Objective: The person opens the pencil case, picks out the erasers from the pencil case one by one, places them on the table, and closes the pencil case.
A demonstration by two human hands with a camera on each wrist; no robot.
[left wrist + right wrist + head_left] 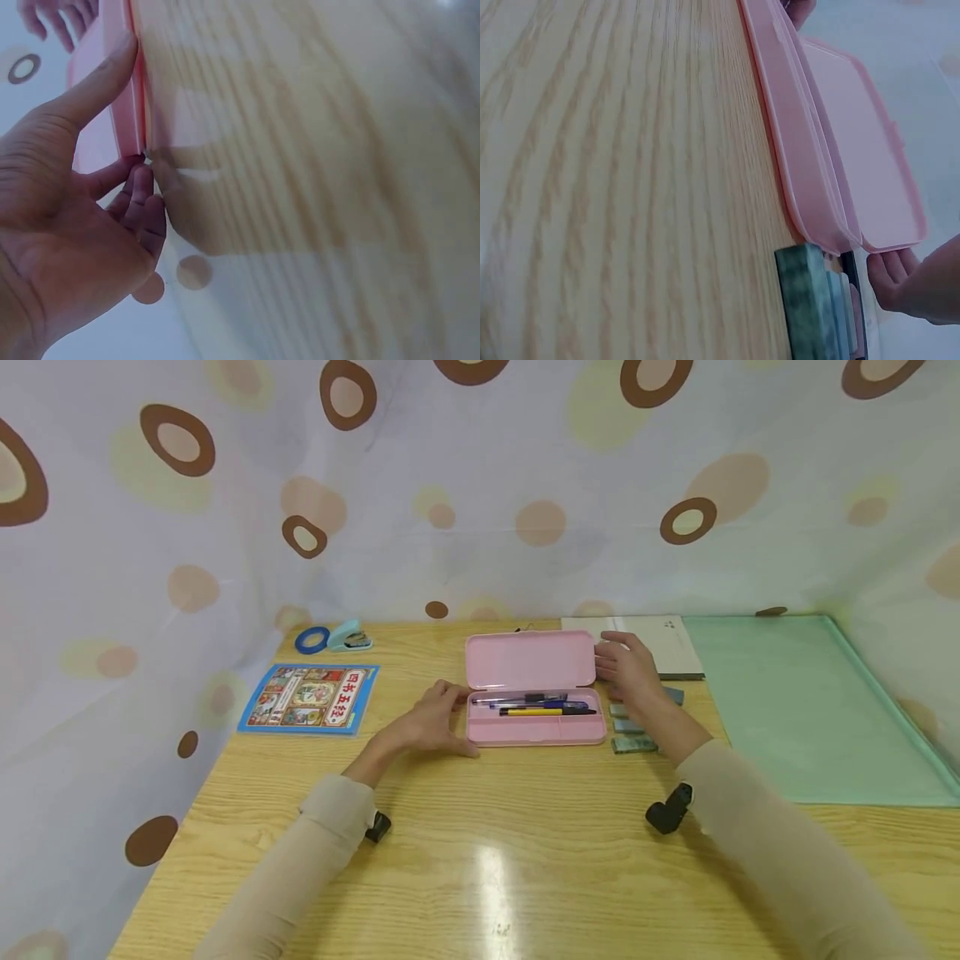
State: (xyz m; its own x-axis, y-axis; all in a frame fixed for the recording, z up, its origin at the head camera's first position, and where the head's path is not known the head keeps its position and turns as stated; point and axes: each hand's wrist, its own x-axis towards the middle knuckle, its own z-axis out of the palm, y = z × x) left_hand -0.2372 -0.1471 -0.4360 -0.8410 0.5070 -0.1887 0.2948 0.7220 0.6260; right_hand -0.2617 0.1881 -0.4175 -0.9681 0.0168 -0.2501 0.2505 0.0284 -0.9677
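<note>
A pink pencil case point(517, 733) lies on the table with its lid point(531, 660) raised at the back. Inside are a yellow pen point(536, 712) with a black cap, a blue-capped pen point(564, 704) and a clear pen point(510, 699). My left hand point(432, 718) holds the case's left end, the thumb along its front side and curled fingers at the far corner, as the left wrist view point(82, 217) shows. At the lid's right edge, the fingertips of my right hand point(632, 670) touch it; the right wrist view shows these fingers point(891, 274) slightly bent.
Several small greenish blocks point(633, 744) lie right of the case, under my right forearm. Behind them is a white notebook point(667, 643); a green mat point(817, 710) covers the right. At left are a blue booklet point(309, 699), blue tape point(311, 640) and a light-blue stapler-like item point(348, 637).
</note>
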